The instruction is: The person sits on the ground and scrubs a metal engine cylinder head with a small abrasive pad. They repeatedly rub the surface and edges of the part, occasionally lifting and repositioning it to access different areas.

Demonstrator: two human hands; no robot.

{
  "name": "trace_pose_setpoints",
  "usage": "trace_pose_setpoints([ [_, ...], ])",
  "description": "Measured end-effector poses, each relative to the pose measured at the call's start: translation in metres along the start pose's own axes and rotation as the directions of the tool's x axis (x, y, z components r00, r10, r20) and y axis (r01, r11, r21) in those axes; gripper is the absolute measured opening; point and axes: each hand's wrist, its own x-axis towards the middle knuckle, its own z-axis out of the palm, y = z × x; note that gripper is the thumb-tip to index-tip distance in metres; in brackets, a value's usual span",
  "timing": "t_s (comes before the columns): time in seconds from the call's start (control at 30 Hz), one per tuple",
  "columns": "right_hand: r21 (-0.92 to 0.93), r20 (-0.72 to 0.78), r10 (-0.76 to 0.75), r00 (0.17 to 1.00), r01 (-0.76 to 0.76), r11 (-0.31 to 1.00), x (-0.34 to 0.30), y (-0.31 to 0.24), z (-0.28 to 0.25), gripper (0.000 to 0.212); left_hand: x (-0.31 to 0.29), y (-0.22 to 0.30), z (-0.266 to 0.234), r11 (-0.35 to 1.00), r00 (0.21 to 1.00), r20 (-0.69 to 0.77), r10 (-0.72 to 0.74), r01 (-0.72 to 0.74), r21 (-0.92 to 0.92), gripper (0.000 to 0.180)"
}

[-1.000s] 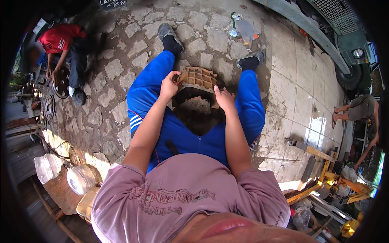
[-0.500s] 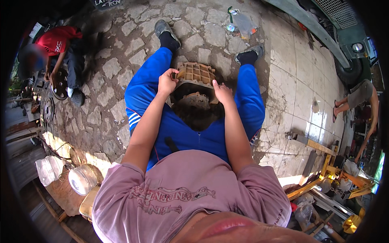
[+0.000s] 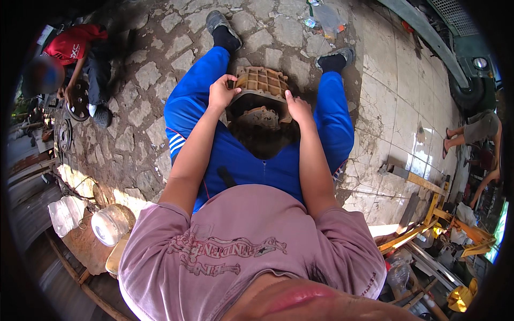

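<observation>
Between my spread legs stands a rusty brown metal casing [image 3: 266, 81] with a grid of raised ribs on its far face and a bolted-looking flanged rim. My left hand [image 3: 220, 93] is closed on its left edge, thumb and fingers pinching the rim. At the opposite edge, my right hand [image 3: 299, 108] grips the rim with the thumb lying on top; its other fingers are partly hidden. Below the rim, the casing's dark hollow shows a second, jagged-edged metal part [image 3: 261, 117]. Shadow hides the depth of the hollow.
A person in a red shirt [image 3: 68, 47] crouches at the left, hands on a round metal disc [image 3: 79, 101]. Another disc [image 3: 65, 135] lies nearby. Clear plastic containers [image 3: 110, 224] stand lower left. A bent-over person [image 3: 482, 131], a green vehicle [image 3: 471, 59] and a yellow frame [image 3: 431, 211] are at right.
The view has shifted a little, so the casing, my feet and hands sit higher in the picture. Both hands keep their hold on the casing's edges.
</observation>
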Motion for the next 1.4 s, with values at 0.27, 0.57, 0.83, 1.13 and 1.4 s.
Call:
trace_pose_setpoints([
  [0.27, 0.046, -0.004, -0.018, 1.000, 0.018, 0.999, 0.010, 0.004, 0.007, 0.082, 0.006, -0.003, 0.004, 0.998, 0.998, -0.064, -0.017, 0.013, -0.062, 0.033],
  [0.57, 0.100, -0.007, -0.025, 1.000, 0.026, 0.995, 0.011, 0.010, 0.008, 0.079, 0.010, -0.021, 0.017, 0.954, 0.987, 0.138, -0.079, 0.115, -0.278, 0.066],
  [0.83, 0.083, 0.030, 0.077, 0.997, -0.079, 0.993, 0.008, 0.008, -0.001, 0.075, 0.000, 0.016, 0.005, 0.976, 0.963, 0.227, -0.148, 0.179, -0.122, 0.081],
  [1.13, 0.038, -0.058, -0.050, 0.997, 0.053, 0.998, -0.023, 0.001, 0.000, 0.075, -0.003, -0.012, 0.016, 0.998, 0.951, 0.300, 0.069, -0.069, -0.012, 0.075],
  [1.4, 0.122, -0.017, -0.020, 1.000, 0.022, 0.992, -0.007, 0.019, -0.011, 0.076, 0.006, -0.020, 0.019, 0.993, 0.969, 0.221, 0.108, -0.098, -0.059, 0.066],
])
